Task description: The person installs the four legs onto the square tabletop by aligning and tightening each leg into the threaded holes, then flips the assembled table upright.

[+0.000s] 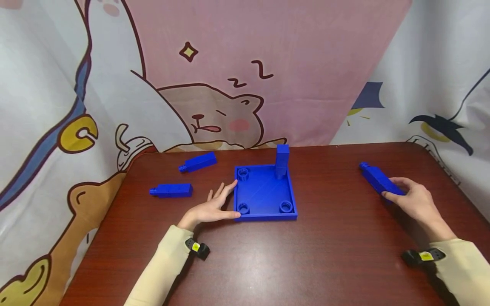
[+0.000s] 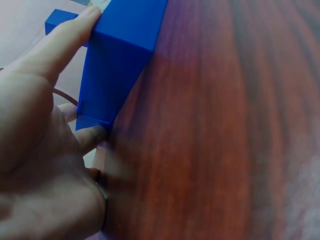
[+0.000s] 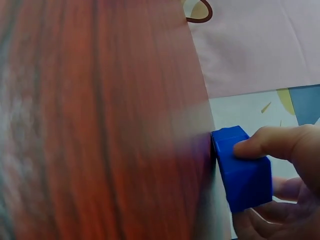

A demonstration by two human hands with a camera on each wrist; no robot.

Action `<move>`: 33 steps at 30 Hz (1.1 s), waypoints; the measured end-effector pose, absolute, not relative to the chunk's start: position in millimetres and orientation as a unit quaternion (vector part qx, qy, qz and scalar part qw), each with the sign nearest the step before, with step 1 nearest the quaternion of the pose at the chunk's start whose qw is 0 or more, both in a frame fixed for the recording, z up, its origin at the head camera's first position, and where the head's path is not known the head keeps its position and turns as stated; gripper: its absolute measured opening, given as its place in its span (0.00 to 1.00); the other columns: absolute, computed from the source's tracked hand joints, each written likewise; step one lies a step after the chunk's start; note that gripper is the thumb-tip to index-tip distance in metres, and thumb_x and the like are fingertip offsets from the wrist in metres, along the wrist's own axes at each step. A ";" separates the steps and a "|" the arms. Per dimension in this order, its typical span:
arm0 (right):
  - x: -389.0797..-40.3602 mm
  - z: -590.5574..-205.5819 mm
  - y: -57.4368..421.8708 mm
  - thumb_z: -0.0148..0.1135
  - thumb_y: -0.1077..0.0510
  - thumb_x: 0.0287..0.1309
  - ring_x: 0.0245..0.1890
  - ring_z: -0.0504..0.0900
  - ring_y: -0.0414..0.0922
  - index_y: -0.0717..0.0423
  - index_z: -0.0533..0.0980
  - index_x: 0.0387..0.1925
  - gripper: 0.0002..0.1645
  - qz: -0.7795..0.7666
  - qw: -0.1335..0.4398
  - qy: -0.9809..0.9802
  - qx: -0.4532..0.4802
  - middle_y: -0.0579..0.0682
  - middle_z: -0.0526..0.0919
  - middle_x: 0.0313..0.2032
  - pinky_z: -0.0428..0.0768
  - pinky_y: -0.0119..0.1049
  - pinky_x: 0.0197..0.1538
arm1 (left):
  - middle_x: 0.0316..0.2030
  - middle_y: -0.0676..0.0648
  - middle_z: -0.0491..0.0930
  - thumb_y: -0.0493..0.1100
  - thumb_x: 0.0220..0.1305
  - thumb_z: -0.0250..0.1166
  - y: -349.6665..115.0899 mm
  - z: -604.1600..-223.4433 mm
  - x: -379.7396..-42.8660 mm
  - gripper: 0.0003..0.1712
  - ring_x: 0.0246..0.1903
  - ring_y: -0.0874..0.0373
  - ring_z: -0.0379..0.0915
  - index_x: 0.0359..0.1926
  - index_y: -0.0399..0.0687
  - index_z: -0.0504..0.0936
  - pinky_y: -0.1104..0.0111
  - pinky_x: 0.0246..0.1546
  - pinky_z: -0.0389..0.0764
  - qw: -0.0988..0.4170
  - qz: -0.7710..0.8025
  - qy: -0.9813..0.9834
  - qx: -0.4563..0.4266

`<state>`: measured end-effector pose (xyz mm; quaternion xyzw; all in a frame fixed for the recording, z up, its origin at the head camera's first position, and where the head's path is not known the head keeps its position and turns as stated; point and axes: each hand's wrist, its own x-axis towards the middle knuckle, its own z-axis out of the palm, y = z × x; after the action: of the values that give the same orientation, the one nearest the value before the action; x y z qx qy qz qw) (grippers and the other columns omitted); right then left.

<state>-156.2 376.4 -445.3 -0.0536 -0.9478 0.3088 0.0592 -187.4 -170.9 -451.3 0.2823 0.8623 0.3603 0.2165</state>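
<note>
A shallow blue square tabletop (image 1: 264, 219) lies underside up, with round sockets in three corners. At its far right corner a blue leg (image 1: 282, 159) stands upright. My left hand (image 1: 210, 207) touches the tabletop's left side, thumb at the near corner and fingers spread along the edge; the left wrist view shows the thumb on the blue side wall (image 2: 117, 65). On the right, my right hand (image 1: 415, 202) grips another blue leg (image 1: 379, 178) by its plain end, its narrow threaded end pointing away to the left. That leg's blunt end (image 3: 247, 182) shows between thumb and fingers.
Two more blue legs lie on the brown table (image 1: 325, 255) left of the tabletop: one at the back (image 1: 200, 162), a second leg (image 1: 174, 190) nearer, both with threaded ends leftward. A cartoon-printed cloth (image 1: 306, 63) hangs behind and beside the table.
</note>
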 end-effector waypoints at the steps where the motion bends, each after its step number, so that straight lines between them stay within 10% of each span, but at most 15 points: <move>1: -156.1 -444.8 376.0 0.66 0.53 0.59 0.43 0.74 0.67 0.72 0.69 0.57 0.32 0.309 0.067 -0.947 -0.054 0.77 0.74 0.47 0.69 0.45 0.36 | 0.76 0.50 0.34 0.61 0.63 0.62 -170.8 -451.4 -187.2 0.56 0.72 0.47 0.16 0.77 0.53 0.34 0.43 0.63 0.21 0.216 0.360 0.863 0.282; 9: -155.4 -436.4 371.3 0.68 0.53 0.57 0.29 0.68 0.28 0.64 0.75 0.53 0.26 0.330 0.122 -0.935 -0.051 0.69 0.79 0.44 0.67 0.26 0.27 | 0.76 0.50 0.34 0.60 0.63 0.62 -170.9 -451.5 -186.2 0.56 0.72 0.46 0.16 0.77 0.52 0.35 0.42 0.63 0.21 0.214 0.362 0.862 0.283; 24: -153.3 -419.9 335.8 0.68 0.54 0.58 0.27 0.73 0.31 0.60 0.76 0.53 0.24 0.391 0.129 -0.911 0.004 0.43 0.78 0.38 0.71 0.26 0.22 | 0.76 0.50 0.35 0.58 0.63 0.63 -169.3 -448.9 -186.3 0.56 0.72 0.46 0.16 0.77 0.53 0.35 0.43 0.63 0.20 0.217 0.360 0.863 0.279; 33: -149.8 -408.4 305.2 0.68 0.55 0.59 0.32 0.78 0.35 0.58 0.75 0.57 0.25 0.438 0.073 -0.894 0.049 0.56 0.77 0.47 0.78 0.30 0.27 | 0.76 0.49 0.35 0.59 0.63 0.63 -170.2 -450.0 -186.9 0.56 0.72 0.47 0.17 0.77 0.54 0.35 0.43 0.63 0.21 0.216 0.360 0.864 0.277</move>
<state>-149.8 305.2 -408.4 0.0489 -0.8944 0.4384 0.0732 -186.9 -170.2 -450.0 0.2772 0.8642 0.3598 0.2163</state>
